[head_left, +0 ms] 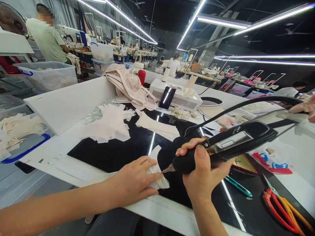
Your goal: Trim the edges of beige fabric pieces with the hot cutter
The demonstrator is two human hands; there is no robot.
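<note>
Cloth (153, 168), cream and thin, folded in soft layers near the front edge of a shiny black board (103, 157) on the white bench (73, 177). Pressed down under the left hand (134, 177), with fingers a bit bent and a little apart; hard to tell if pinching. Wrapped snugly by the right hand (206, 180), thumb along the side: a fat, smooth black tool (246, 141), with a thin, pointy metal tip (168, 168) right by the cloth, hard to say if touching. Up above, a bendy black cord (258, 98). Farther back, flat pale scraps (108, 123) in a pile with zigzag edges, next to thin, curly green string (94, 115), plus one long, smooth strip (159, 126). Behind those, bumpy lace (128, 82) in a floppy heap, and a round, glossy dark tube (167, 97) in front of a hard white box (183, 104) with slots. To the right, a skinny teal cutter (238, 186) and scissors (268, 196) with red and orange loop handles.
</note>
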